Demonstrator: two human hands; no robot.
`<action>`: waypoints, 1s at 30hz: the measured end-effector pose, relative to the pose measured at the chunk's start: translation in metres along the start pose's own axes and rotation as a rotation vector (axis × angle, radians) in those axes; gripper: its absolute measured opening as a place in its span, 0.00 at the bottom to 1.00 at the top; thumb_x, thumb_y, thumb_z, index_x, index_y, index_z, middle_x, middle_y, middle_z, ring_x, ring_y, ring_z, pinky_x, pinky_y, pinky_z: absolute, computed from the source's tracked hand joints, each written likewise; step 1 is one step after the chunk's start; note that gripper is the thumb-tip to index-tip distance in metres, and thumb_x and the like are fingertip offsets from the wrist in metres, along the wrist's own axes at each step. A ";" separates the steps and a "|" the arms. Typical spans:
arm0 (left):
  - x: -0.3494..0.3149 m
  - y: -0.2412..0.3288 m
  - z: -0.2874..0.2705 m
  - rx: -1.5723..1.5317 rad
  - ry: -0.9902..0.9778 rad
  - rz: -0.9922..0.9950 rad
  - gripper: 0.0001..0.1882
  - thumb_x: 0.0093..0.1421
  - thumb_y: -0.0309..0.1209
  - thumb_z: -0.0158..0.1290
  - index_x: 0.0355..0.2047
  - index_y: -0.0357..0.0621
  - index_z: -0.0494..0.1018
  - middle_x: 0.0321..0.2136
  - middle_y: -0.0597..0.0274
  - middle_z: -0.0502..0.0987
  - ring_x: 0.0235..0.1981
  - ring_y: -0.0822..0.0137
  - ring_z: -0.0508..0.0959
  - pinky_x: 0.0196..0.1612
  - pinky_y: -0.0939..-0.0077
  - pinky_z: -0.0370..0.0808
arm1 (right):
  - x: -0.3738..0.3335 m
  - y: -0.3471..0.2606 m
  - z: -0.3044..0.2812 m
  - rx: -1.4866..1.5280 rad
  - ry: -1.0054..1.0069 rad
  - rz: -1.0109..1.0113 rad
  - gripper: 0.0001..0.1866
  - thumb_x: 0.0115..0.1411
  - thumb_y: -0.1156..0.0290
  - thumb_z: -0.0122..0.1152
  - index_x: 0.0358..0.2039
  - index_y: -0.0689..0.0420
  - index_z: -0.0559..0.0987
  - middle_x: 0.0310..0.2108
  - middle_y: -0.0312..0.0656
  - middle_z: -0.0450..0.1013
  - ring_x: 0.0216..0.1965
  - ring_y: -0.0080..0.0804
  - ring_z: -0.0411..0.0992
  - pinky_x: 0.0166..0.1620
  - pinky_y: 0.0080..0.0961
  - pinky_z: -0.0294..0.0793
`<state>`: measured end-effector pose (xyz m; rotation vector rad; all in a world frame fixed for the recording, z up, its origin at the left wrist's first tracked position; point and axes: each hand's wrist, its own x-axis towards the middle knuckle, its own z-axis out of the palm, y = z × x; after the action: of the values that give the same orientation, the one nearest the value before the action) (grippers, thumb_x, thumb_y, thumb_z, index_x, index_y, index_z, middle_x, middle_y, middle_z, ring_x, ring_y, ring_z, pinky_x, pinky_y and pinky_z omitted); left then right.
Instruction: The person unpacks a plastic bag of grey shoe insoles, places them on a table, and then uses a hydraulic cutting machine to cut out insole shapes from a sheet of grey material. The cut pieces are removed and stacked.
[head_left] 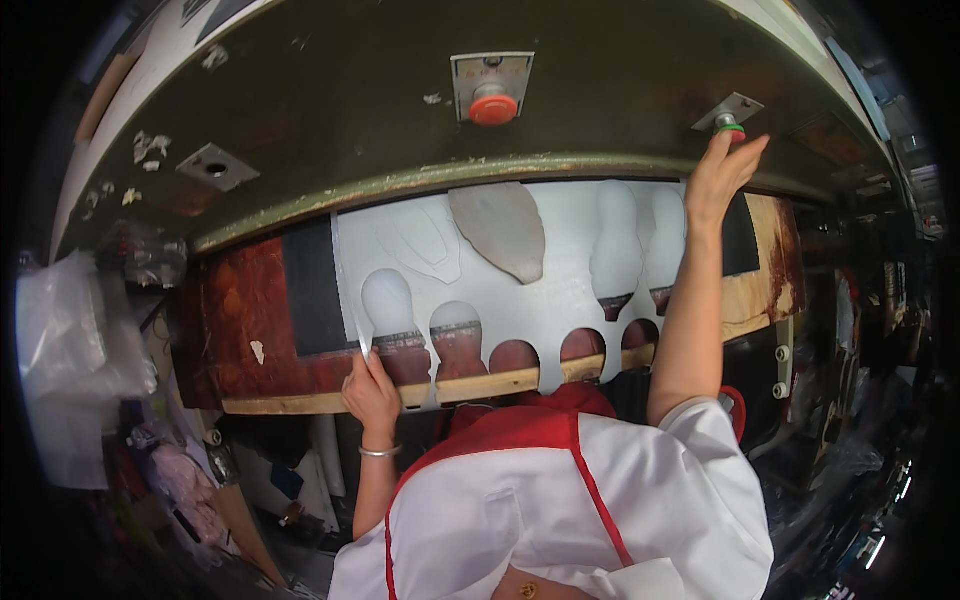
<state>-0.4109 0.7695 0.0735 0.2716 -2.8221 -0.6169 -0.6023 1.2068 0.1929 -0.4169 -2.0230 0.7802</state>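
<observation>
Holding a thin, scalloped white sheet (515, 312).

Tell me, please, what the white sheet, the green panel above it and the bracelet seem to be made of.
White sheet: perhaps plastic or synthetic leather, matte; thin, with smooth cut edges; I cannot tell which.
Green panel: probably painted metal, slightly glossy; paint looks chipped along its lower edge.
Bracelet: likely polished metal; silvery, with a bright shine.
</observation>
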 end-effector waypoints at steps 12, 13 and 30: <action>0.131 0.022 0.032 -0.004 0.022 -0.119 0.16 0.66 0.41 0.42 0.30 0.45 0.74 0.20 0.45 0.75 0.23 0.42 0.74 0.26 0.51 0.67 | 0.006 0.015 0.025 -0.029 -0.036 -0.105 0.51 0.62 0.52 0.53 0.64 0.73 0.33 0.64 0.70 0.34 0.67 0.62 0.33 0.67 0.47 0.34; 0.130 0.022 0.031 -0.026 0.048 -0.092 0.16 0.66 0.41 0.42 0.31 0.46 0.75 0.20 0.46 0.75 0.23 0.42 0.74 0.26 0.51 0.67 | -0.004 0.014 0.020 0.042 -0.039 -0.049 0.50 0.61 0.55 0.55 0.64 0.73 0.34 0.64 0.70 0.36 0.67 0.62 0.36 0.67 0.46 0.36; 0.061 -0.009 0.016 -0.427 0.052 0.000 0.15 0.68 0.35 0.39 0.27 0.40 0.68 0.19 0.55 0.76 0.22 0.54 0.75 0.29 0.63 0.70 | -0.143 0.005 -0.015 -0.258 -0.838 -0.048 0.14 0.56 0.61 0.60 0.26 0.59 0.74 0.22 0.50 0.74 0.27 0.53 0.73 0.31 0.46 0.70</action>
<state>-0.4721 0.7535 0.0669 0.2019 -2.5564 -1.1663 -0.5131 1.1362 0.1052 -0.1869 -2.9222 0.7302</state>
